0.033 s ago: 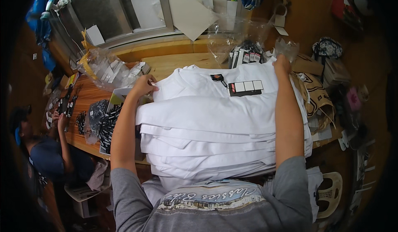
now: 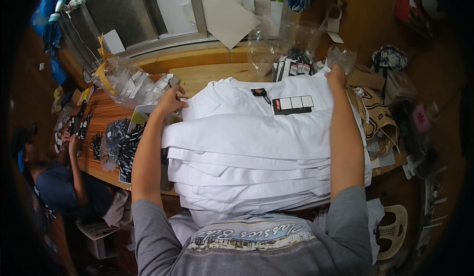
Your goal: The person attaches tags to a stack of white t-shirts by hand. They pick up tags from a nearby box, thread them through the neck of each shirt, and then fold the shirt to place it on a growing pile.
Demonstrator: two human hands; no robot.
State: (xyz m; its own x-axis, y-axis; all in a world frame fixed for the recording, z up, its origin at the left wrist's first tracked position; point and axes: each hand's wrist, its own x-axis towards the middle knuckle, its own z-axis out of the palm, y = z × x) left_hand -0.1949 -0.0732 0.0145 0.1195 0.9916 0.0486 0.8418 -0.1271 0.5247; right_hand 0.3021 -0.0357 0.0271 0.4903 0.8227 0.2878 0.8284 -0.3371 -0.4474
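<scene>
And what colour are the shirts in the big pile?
The shirts are white; the head view shows them best.

Metal-framed window (image 2: 141,9) at top; beige chair (image 2: 401,226) lower right.

Tabletop (image 2: 195,74) is leaving you room beyond, rightward of your left hand (image 2: 173,101); plastic bag (image 2: 114,80) is blocking leftward.

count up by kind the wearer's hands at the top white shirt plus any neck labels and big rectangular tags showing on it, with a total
Hands at the top white shirt: 2, left hand and right hand
Black neck label: 1
Big rectangular tag: 1
Total: 4
</scene>
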